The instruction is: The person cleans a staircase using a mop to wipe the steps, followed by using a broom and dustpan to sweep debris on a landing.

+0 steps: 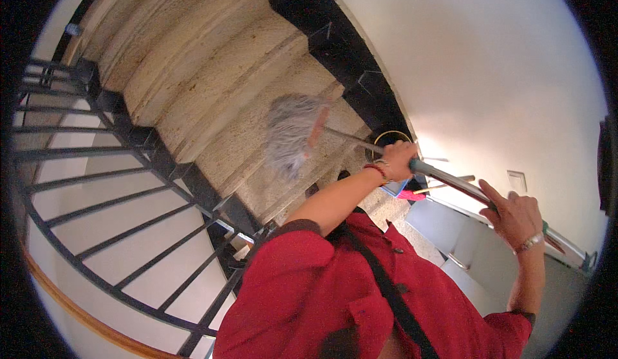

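Note:
A mop (pixel 293 134) with grey, stringy strands and an orange-brown head piece rests on a stone stair step, its strands smeared by motion. From there its metal pole runs down to the right across my front. My left hand (pixel 397 159), with a red bracelet at the wrist, is closed round the pole near a green collar. Farther up the pole, my right hand (pixel 517 219) holds the upper part with its index finger stretched along it. A wristwatch or metal bracelet (pixel 529 243) sits on that wrist.
Stone stairs (pixel 212 69) rise toward the upper left. A black metal railing (pixel 116 211) with a wooden handrail (pixel 90 323) borders them on the left, a white wall (pixel 476 56) on the right. Beyond my left hand stands a dark bucket with a yellow rim (pixel 394 134); a pink-red item (pixel 412 195) lies nearby.

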Demonstrator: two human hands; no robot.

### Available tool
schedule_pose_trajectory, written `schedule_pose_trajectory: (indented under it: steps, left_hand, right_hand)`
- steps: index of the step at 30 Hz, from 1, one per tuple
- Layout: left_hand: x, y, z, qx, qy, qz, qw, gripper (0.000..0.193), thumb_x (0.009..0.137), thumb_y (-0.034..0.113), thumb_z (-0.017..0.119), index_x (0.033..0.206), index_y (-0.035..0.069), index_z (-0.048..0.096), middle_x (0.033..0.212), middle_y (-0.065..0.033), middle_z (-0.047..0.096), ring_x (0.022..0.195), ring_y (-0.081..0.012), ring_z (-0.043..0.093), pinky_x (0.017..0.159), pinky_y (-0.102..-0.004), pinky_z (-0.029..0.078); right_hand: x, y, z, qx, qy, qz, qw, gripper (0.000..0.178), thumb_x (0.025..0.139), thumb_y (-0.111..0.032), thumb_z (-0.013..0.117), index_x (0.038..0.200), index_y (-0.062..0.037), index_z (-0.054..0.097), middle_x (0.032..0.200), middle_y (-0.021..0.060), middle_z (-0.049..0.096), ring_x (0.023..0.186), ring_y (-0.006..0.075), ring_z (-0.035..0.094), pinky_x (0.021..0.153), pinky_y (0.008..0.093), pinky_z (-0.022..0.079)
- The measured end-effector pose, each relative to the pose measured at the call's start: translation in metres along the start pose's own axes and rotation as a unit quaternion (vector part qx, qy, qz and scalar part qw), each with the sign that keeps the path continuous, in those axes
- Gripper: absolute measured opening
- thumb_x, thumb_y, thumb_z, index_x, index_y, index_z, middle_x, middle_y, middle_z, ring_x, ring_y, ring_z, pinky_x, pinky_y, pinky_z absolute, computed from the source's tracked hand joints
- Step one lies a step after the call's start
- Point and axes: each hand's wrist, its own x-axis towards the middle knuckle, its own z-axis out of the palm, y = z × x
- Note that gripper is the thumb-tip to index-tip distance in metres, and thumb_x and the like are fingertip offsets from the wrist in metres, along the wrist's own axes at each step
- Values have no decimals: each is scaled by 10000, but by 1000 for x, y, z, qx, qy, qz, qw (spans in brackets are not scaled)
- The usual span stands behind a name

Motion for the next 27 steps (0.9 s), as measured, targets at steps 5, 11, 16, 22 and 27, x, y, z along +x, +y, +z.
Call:
schedule_pose_trajectory:
  steps: [5,11,16,22,27]
  left_hand:
    - [45,50,49,-33,-45,213,975,366,681,282,709,985,124,580,953,-82,604,968,-285,569,842,-423,421]
    - [83,39,85,-16,-211,77,974,255,787,377,674,849,132,639,884,-80,640,888,-291,610,807,-418,459]
    - [32,46,93,10,-95,29,995,251,796,300,672,908,78,636,927,-115,649,961,-284,599,885,-409,416]
    - [2,0,52,10,86,40,995,237,774,279,694,817,57,621,814,-153,641,787,-340,613,687,-454,460]
    - [-1,-23,27,-48,44,-12,998,305,803,346,689,837,55,606,739,-127,645,725,-337,614,675,-438,461]
  right_hand:
    - [39,2,66,25,-17,32,999,439,895,-458,534,1293,-279,482,709,103,640,644,247,646,575,394,507]
    - [109,-10,121,52,-110,79,989,316,915,-457,496,1132,-231,534,793,67,671,752,238,671,662,387,544]
    - [87,-28,122,30,-75,39,996,361,864,-388,602,1190,-258,516,762,74,668,696,238,666,621,389,533]
    - [119,-48,82,-27,82,-122,989,313,802,-346,672,1074,-212,597,689,48,664,623,209,659,560,349,517]
    - [138,-60,55,-52,132,-156,978,252,761,-346,694,914,-155,633,658,54,651,627,203,662,577,354,515]
